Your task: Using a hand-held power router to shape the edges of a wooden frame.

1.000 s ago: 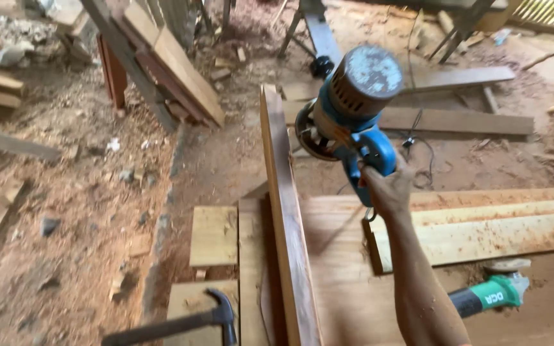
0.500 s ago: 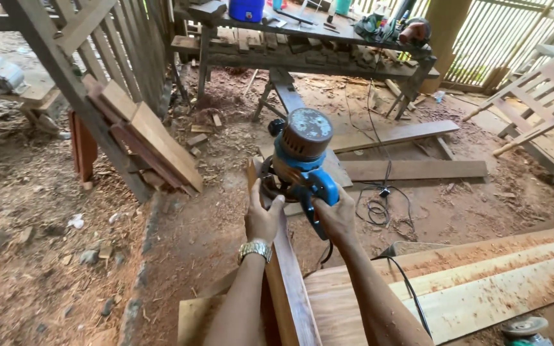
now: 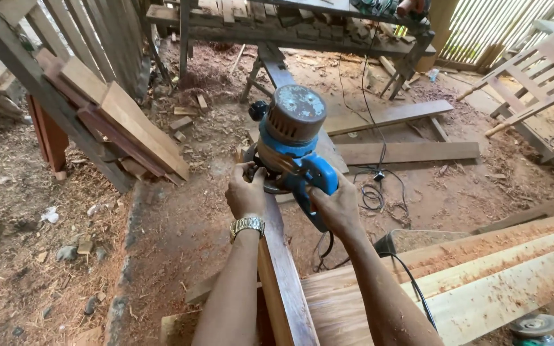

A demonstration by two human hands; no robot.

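Right now you have both hands on the blue router [image 3: 293,150], and it sits on the top edge of the board standing on edge [image 3: 283,275] that runs away from you between your forearms. Your left hand [image 3: 246,191] — gold watch [image 3: 247,225] at the wrist — is wrapped shut around the tool's base on the near left; your right hand [image 3: 336,206] is closed round the blue handle on the right. The black cord [image 3: 411,282] trails off past your right forearm, across the pale planks [image 3: 501,275] at your right. By the look of it, you are in the routing pass along that narrow edge, near its start. The next move calls for a level base and steady forward pressure — the edge is thin, so any tilt would gouge it, and the cord wants to stay behind the cutter. Further out lie loose boards on the sawdust floor [image 3: 411,150], stacked offcuts [image 3: 123,122] to the left, and a workbench [image 3: 290,29] at the far end.
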